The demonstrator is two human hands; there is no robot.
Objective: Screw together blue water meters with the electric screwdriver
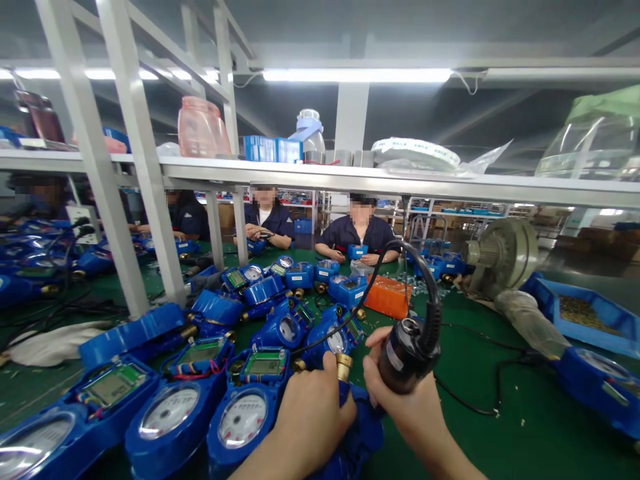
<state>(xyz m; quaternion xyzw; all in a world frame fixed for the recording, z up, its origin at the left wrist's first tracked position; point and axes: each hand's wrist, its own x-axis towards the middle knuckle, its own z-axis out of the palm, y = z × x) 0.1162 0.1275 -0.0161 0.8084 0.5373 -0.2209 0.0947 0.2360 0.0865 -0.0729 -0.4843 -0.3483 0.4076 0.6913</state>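
Observation:
My left hand [306,408] is wrapped round a blue water meter [369,430] close to me, its threaded brass end [344,365] sticking up past my fingers. In my right hand [413,403] is a black corded electric screwdriver [404,357]; its thick cable arches up from the back end. The tool's tip is hidden behind my fingers, so I cannot tell whether it touches the meter. Left of my hands, several blue meters with round dials [243,419] and open electronics housings lie close together. One shows a small display [265,364] above its dial.
An orange box [389,297] stands beyond the screwdriver. Rightward are a grey-green blower [505,257], a blue tray [585,337] of small brass-coloured parts and another meter [600,383]. A white shelf [350,175] crosses overhead. Co-workers [357,233] sit opposite. Cables run over the green table.

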